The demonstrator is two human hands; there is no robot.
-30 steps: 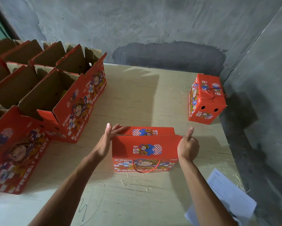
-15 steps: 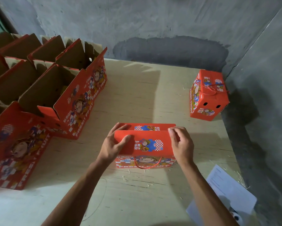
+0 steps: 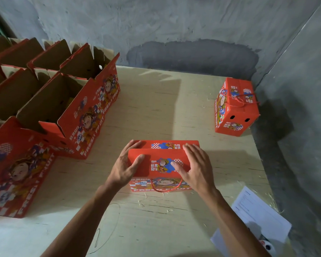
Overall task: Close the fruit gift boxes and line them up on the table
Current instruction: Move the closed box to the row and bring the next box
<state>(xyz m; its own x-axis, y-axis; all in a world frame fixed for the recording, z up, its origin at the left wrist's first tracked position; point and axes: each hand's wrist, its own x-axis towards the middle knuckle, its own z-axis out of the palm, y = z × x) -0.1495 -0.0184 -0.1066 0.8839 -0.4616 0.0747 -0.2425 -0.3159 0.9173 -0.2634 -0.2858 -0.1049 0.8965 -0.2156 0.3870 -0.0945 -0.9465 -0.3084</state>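
Fruit gift box point(image 3: 157, 165), red, sits near the middle of the wooden table point(image 3: 156, 101). Compared with half a second ago, both top flaps now lie lower. The left hand point(image 3: 125, 167) and right hand point(image 3: 196, 168) press flat on them with straight fingers, gripping nothing. A red cord handle point(image 3: 166, 188) hangs down the front face. One closed box point(image 3: 235, 108) stands at the far right corner. At least five open boxes point(image 3: 67, 108) crowd the left side. One paper sheet point(image 3: 258, 214) lies near right.
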